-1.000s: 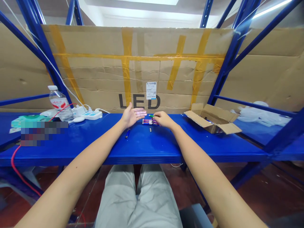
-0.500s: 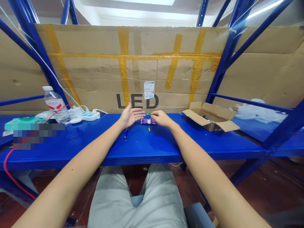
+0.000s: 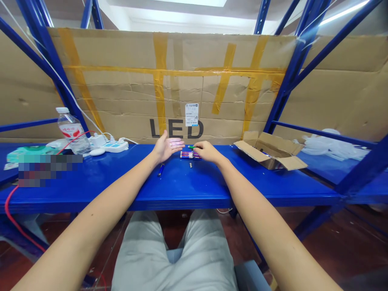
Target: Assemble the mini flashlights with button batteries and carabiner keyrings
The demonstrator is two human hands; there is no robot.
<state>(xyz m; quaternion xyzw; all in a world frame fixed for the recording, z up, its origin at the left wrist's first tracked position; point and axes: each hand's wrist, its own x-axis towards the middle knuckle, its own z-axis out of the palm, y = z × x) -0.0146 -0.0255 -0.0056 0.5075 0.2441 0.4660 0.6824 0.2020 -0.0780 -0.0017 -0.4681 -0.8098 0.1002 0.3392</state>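
While our left hand (image 3: pixel 167 147) lies open, palm up, on the shelf (image 3: pixel 182 186), our right hand (image 3: pixel 205 151) pinches a green piece (image 3: pixel 190 147) just above the batteries (image 3: pixel 190 155); a pen (image 3: pixel 161 169) lies nearby.

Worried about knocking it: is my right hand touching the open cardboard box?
Apart. Head view shows bare blue shelf between right hand and cardboard box.

Lit brightly and evenly from ceiling panel (image 3: pixel 188 2) and tube light (image 3: pixel 345 11) upper right. Cast only faint, soft shadows on blue shelf (image 3: pixel 188 186). Bowed uprights (image 3: pixel 285 81) and stretched forearms (image 3: pixel 100 214) toward edges. Rendered left hand (image 3: pixel 165 148) and right hand (image 3: pixel 206 151) sharp. Failed to resolve green piece (image 3: pixel 190 146) at right fingertips.
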